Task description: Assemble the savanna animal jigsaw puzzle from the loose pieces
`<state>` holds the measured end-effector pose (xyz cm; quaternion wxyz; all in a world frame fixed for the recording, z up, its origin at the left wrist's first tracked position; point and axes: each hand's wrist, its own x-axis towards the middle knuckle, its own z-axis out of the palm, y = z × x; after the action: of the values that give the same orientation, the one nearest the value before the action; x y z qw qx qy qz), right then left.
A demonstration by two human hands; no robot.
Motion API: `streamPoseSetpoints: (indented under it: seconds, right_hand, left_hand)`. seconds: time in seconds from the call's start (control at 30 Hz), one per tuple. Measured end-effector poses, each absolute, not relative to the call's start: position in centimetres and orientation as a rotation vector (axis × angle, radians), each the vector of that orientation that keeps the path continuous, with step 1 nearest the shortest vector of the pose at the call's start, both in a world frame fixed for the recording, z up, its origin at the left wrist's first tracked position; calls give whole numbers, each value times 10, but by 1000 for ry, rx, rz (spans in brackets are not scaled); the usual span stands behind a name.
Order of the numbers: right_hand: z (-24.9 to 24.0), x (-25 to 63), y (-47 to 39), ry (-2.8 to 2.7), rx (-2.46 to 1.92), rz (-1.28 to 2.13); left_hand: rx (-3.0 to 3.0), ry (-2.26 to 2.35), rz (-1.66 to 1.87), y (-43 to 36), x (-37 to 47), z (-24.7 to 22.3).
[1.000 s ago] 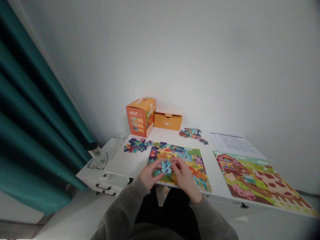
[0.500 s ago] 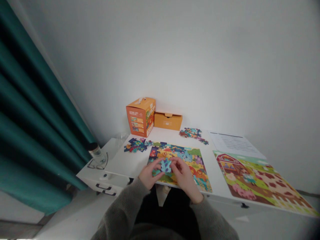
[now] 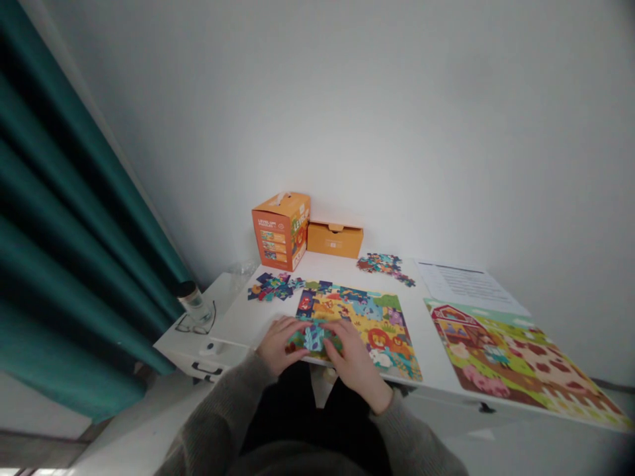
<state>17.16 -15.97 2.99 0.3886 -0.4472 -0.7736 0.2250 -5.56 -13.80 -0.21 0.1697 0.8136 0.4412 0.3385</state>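
Note:
A teal and light-blue puzzle piece (image 3: 313,338) is between my two hands, low over the near left part of a colourful animal jigsaw puzzle (image 3: 370,311). My left hand (image 3: 282,345) has its fingers and thumb at the piece's left side. From the other side, the fingers and thumb of my right hand (image 3: 354,360) close about its right edge. Whether the piece lies flat on the puzzle or just above it, I cannot tell. Lions and other animals show on the joined part, and my hands cover some of its near edge.
Loose puzzle pieces (image 3: 274,286) lie at the left, with another pile (image 3: 381,263) at the back. An orange puzzle box (image 3: 280,230) and a smaller orange box (image 3: 335,239) stand by the wall. A farm puzzle (image 3: 506,354), paper sheet (image 3: 461,283), jar (image 3: 193,304) and glasses (image 3: 198,328) flank them.
Both hands have moved slightly left and down with the teal piece, which now sits lower, by the puzzle's near left part. More of the lions shows.

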Motion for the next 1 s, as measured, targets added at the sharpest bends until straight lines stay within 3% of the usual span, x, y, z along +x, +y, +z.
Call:
streamPoseSetpoints:
  seconds: [0.43,1.0]
  right_hand:
    - [20,140,-171,-2347,-1138,208]
    - [25,142,-175,-2384,-1116,233]
  left_hand:
    - [2435,1404,735,-136,-95,-13]
    - [2425,1245,771,-134,-102,-9]
